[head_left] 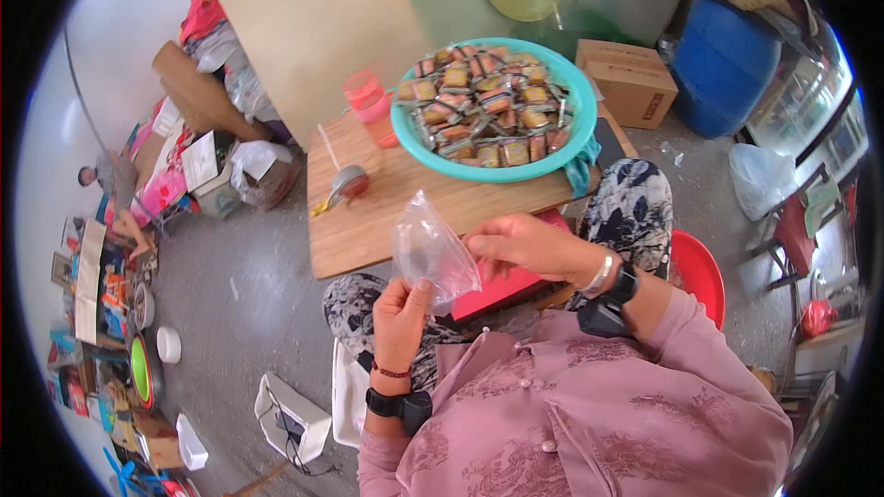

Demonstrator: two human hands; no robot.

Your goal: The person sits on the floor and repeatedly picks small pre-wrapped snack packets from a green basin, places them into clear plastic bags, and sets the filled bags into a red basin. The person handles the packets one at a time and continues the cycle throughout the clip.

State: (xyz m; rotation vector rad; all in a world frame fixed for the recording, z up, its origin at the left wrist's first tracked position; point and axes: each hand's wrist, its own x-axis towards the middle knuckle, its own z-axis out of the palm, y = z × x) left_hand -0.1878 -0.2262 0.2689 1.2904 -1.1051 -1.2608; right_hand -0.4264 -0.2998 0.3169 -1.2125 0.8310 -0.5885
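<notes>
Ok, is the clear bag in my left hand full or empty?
Empty: the clear bag is see-through, with nothing visible inside.

Bright, soft light; black fisheye rim, edges bent; glints on clear bag (431,253).

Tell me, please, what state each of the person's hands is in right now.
Left hand: closed, holding the clear plastic bag.
Right hand: partly curled at the bag's side; whether it grips the edge cannot be told.
</notes>
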